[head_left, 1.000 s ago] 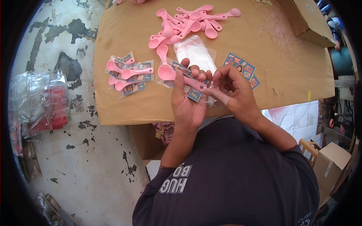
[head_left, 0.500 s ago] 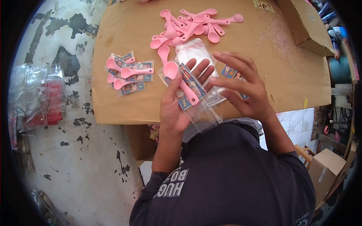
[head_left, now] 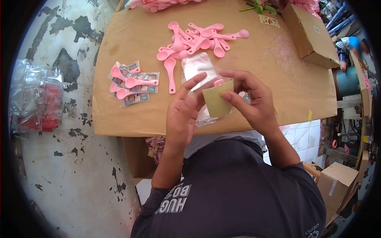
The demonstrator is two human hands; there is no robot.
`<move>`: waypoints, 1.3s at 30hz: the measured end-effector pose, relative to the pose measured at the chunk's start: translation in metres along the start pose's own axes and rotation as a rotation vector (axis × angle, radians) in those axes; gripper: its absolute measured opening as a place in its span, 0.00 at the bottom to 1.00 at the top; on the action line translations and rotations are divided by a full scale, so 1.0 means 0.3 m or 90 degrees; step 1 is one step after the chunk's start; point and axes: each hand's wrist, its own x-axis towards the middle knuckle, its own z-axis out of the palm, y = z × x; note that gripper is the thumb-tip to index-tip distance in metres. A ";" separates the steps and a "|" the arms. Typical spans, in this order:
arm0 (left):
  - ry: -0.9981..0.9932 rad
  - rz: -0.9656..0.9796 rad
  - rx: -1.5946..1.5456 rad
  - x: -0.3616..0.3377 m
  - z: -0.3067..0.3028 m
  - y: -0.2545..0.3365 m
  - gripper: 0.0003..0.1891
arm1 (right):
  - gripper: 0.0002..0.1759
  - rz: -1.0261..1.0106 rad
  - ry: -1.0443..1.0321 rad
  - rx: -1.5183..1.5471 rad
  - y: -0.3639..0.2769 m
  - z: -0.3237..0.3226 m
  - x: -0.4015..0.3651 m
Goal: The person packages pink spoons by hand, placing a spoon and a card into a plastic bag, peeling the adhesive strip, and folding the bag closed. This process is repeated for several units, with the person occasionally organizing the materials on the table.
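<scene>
My right hand [head_left: 254,99] pinches a card [head_left: 217,99] between thumb and fingers, its plain yellow-green side showing; a bit of pink shows at its top edge. My left hand [head_left: 183,113] is beside the card's left edge, fingers apart, with nothing visible in it. Beyond the hands lies a stack of clear plastic bags [head_left: 197,67], partly covered by them. One pink spoon [head_left: 170,75] lies left of the stack, below a pile of pink spoons [head_left: 202,37]. Several bagged pink spoons with blue printed cards [head_left: 135,82] lie at the left of the table.
The brown-covered table [head_left: 131,39] bears an open cardboard box [head_left: 307,35] at the back right and more pink items [head_left: 166,4] along the far edge. Clear and red plastic packs [head_left: 39,95] are at the far left. A person [head_left: 351,45] is at the far right.
The spoon-and-card packet has gone from my left hand to my right, and a plain card side now shows. My left hand has opened. The view has shifted, showing more of the far edge.
</scene>
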 end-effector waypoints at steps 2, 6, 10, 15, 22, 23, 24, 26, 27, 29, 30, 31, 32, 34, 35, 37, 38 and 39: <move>0.022 0.020 0.081 0.002 0.042 0.003 0.26 | 0.26 0.155 -0.009 0.065 -0.004 0.013 -0.017; 0.124 -0.008 0.221 0.000 0.069 -0.004 0.20 | 0.30 0.222 0.034 0.167 0.005 0.049 -0.056; 0.169 -0.025 0.265 -0.013 0.089 0.004 0.23 | 0.28 0.033 0.132 -0.124 0.029 0.037 -0.045; 0.184 0.025 0.328 -0.026 0.110 -0.025 0.27 | 0.20 -0.214 0.110 -0.374 0.011 0.032 0.009; 0.131 -0.001 0.510 -0.035 0.094 -0.035 0.28 | 0.18 -0.275 0.150 -0.453 0.039 0.032 0.036; 0.112 -0.025 0.555 -0.034 0.093 -0.030 0.28 | 0.18 -0.276 0.152 -0.450 0.046 0.030 0.035; 0.110 -0.027 0.556 -0.031 0.094 -0.030 0.28 | 0.17 -0.277 0.153 -0.448 0.052 0.026 0.033; 0.101 -0.024 0.541 -0.025 0.098 -0.032 0.27 | 0.17 -0.278 0.160 -0.450 0.063 0.018 0.031; 0.098 -0.027 0.541 -0.025 0.100 -0.033 0.27 | 0.16 -0.283 0.164 -0.451 0.066 0.013 0.030; 0.087 -0.052 0.602 -0.025 0.103 -0.034 0.27 | 0.15 -0.279 0.164 -0.453 0.064 0.001 0.032; 0.082 -0.054 0.602 -0.026 0.099 -0.039 0.27 | 0.15 -0.278 0.162 -0.454 0.062 -0.005 0.033; 0.077 -0.041 0.594 -0.026 0.092 -0.048 0.28 | 0.15 -0.278 0.165 -0.458 0.064 -0.011 0.034; 0.073 -0.029 0.585 -0.025 0.088 -0.054 0.29 | 0.13 -0.258 0.173 -0.414 0.065 -0.019 0.036; 0.077 -0.016 0.530 -0.016 0.108 -0.055 0.29 | 0.12 -0.240 0.178 -0.372 0.067 -0.035 0.040; 0.084 -0.005 0.476 -0.015 0.115 -0.054 0.28 | 0.10 -0.188 0.223 -0.284 0.066 -0.045 0.043; 0.092 -0.028 0.407 -0.015 0.106 -0.047 0.27 | 0.08 -0.136 0.263 -0.195 0.066 -0.072 0.055; 0.097 -0.053 0.340 -0.016 0.101 -0.042 0.25 | 0.06 -0.078 0.327 0.007 0.066 -0.092 0.061; 0.101 -0.051 0.336 -0.017 0.098 -0.035 0.25 | 0.05 -0.015 0.386 0.209 0.066 -0.109 0.063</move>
